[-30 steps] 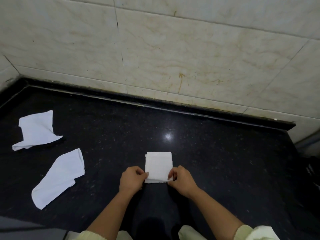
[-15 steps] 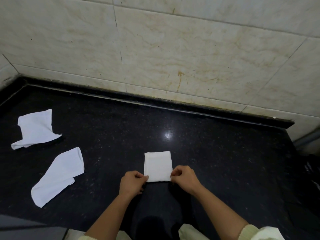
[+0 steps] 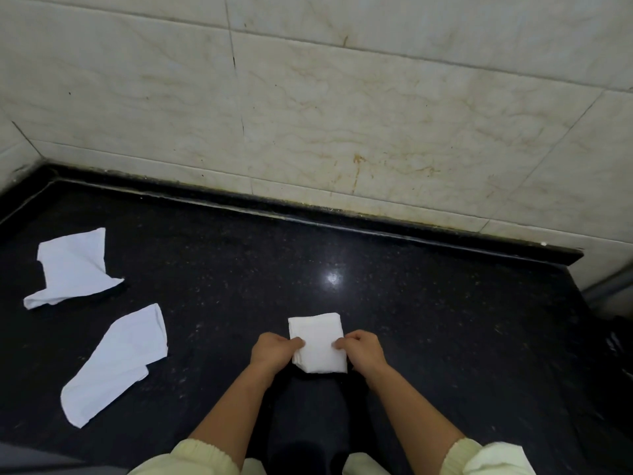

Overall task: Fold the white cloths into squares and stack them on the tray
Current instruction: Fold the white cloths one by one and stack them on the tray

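White cloths (image 3: 317, 344) on speckled black counter (image 3: 445, 320), beige-veined cream tiles (image 3: 342, 114), pale yellow sleeves (image 3: 191, 457)

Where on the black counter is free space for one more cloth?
The counter is bare right of the folded cloth and right hand, and behind them up to the wall. The left is crowded by the far loose cloth and the near loose cloth.

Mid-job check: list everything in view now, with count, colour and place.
folded cloth: 1, white, front centre of counter
loose cloths: 2, white, counter's left side, one farther back, one nearer
counter: 1, black speckled, under everything
wall: 1, cream tiles, behind counter
tray: 0, not in view
sleeves: 2, pale yellow, bottom edge
left grip: 1, pinching folded cloth's left edge
right grip: 1, pinching its right edge
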Action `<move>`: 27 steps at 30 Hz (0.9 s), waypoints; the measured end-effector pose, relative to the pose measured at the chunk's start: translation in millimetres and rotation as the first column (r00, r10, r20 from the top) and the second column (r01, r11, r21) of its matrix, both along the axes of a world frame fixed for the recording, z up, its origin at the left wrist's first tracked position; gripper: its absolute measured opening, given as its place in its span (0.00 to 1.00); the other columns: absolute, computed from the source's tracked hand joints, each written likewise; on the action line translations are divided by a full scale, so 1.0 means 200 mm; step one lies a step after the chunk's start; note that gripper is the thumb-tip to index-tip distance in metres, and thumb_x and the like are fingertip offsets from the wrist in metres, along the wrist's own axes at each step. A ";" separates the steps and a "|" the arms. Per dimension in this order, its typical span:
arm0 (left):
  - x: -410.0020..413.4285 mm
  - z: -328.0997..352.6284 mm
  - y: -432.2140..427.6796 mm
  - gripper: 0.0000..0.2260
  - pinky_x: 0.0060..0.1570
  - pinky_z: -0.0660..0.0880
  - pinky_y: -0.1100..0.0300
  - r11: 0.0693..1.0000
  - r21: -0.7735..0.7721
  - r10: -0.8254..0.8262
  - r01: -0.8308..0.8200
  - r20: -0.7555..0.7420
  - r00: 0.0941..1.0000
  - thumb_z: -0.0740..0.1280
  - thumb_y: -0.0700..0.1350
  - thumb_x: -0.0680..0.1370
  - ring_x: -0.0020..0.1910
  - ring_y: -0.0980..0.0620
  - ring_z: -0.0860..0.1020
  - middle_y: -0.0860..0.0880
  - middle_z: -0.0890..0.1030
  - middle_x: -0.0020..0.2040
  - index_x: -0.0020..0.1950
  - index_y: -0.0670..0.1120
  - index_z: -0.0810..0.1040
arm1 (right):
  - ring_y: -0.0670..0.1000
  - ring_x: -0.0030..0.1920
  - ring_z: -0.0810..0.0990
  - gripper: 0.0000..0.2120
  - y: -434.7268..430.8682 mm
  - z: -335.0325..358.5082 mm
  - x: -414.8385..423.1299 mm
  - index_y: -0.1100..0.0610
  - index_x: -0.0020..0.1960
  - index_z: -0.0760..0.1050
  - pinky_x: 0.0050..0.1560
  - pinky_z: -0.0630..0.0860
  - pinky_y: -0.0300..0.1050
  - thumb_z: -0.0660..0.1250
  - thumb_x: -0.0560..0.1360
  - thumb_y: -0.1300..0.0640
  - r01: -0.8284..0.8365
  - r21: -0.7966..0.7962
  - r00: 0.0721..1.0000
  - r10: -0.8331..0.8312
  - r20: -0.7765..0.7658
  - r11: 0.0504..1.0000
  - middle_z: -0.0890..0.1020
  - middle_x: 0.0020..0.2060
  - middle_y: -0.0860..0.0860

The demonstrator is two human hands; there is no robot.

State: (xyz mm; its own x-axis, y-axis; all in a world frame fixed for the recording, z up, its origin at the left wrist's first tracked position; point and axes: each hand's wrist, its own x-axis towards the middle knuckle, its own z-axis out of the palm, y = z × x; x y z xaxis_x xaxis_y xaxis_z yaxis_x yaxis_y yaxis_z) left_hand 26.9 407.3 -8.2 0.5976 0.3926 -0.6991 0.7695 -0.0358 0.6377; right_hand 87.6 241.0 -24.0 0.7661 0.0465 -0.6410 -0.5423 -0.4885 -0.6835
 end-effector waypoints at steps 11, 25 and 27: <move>0.01 0.08 -0.06 0.10 0.39 0.77 0.59 0.920 -0.391 0.023 0.013 0.088 0.996 0.68 0.35 0.73 0.49 0.48 0.81 0.43 0.83 0.52 0.54 0.41 0.79 | 0.57 0.49 0.82 0.13 -0.19 0.13 -0.09 0.64 0.55 0.77 0.42 0.78 0.47 0.65 0.71 0.65 0.395 0.375 0.904 -0.283 -0.321 0.838 0.84 0.49 0.58; 0.24 0.34 -0.78 0.17 0.42 0.78 0.56 0.830 -0.367 -0.319 0.420 0.306 0.897 0.69 0.35 0.71 0.42 0.52 0.82 0.49 0.85 0.43 0.56 0.51 0.78 | 0.52 0.42 0.81 0.17 -1.02 0.43 -0.13 0.57 0.58 0.74 0.42 0.77 0.48 0.64 0.71 0.68 0.469 0.539 0.875 -0.451 -0.176 0.699 0.82 0.47 0.56; 0.27 0.41 -0.94 0.17 0.41 0.79 0.56 0.807 -0.389 -0.327 0.444 0.333 0.885 0.70 0.35 0.71 0.42 0.53 0.82 0.49 0.85 0.45 0.56 0.51 0.78 | 0.52 0.42 0.80 0.17 -1.19 0.50 -0.13 0.57 0.59 0.74 0.43 0.77 0.49 0.64 0.71 0.68 0.459 0.549 0.872 -0.472 -0.129 0.699 0.82 0.47 0.56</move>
